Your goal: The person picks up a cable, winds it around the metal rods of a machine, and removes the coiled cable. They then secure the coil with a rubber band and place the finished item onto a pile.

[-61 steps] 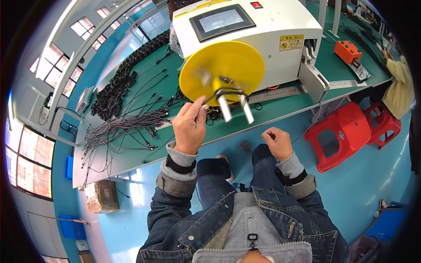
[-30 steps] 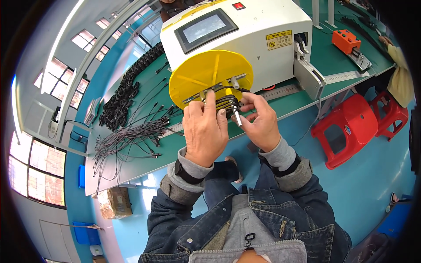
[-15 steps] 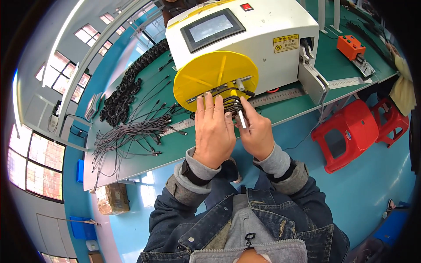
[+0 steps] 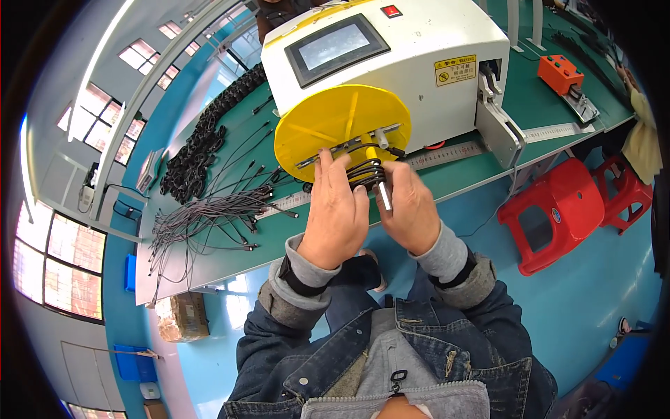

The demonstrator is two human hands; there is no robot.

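A black cable (image 4: 366,174) is wound in several turns on the posts at the front of a yellow disc (image 4: 314,129). A shiny metal post (image 4: 385,196) sticks out of the coil toward me. My left hand (image 4: 331,220) holds the coil's left side, its fingers reaching up toward the disc and its thumb by the turns. On the other side my right hand (image 4: 412,213) closes round the coil, with some fingertips hidden behind it. One cable end with a black plug (image 4: 397,152) lies across the disc's metal bar.
The disc belongs to a white machine (image 4: 433,91) with a screen (image 4: 337,50). Loose cables (image 4: 209,216) and bundled black coils (image 4: 192,160) lie left on the green table. A steel ruler (image 4: 447,153) runs along it. Red stools (image 4: 555,216) stand at right; an orange box (image 4: 560,75) sits behind them.
My left hand has shifted slightly left and its fingers are more bent. My right hand has moved slightly right and down along the coil, which stays on the posts.
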